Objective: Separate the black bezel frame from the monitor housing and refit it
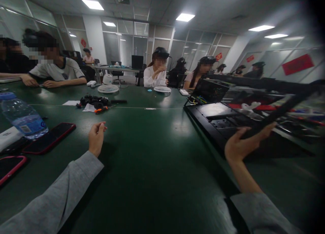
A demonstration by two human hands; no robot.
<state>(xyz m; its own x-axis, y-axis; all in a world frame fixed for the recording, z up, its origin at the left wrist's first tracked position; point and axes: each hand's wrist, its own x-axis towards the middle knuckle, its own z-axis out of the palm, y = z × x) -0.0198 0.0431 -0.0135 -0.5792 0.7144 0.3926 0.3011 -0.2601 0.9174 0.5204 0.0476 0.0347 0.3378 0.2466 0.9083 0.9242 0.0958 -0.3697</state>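
My left hand point(96, 137) is raised over the green table point(152, 173), its fingers curled and the thumb against them. The inside of the fingers is hidden, so I cannot make out whether anything is in them. On the right, my right hand point(242, 144) grips a long black frame point(276, 117), held tilted up with its far end blurred. Behind and under that hand lies a flat black metal chassis point(218, 125) with a pale panel point(214, 108) in it. A black box-like part with coloured wires point(200, 99) stands at its far end.
At left are a water bottle point(24, 117), a red-edged phone point(50, 137) and a pink-edged phone point(10, 166). Black gear point(93, 101), an orange-handled tool point(101, 109) and white fans point(108, 88) point(162, 89) lie farther back. Several people sit around, one across point(155, 73).
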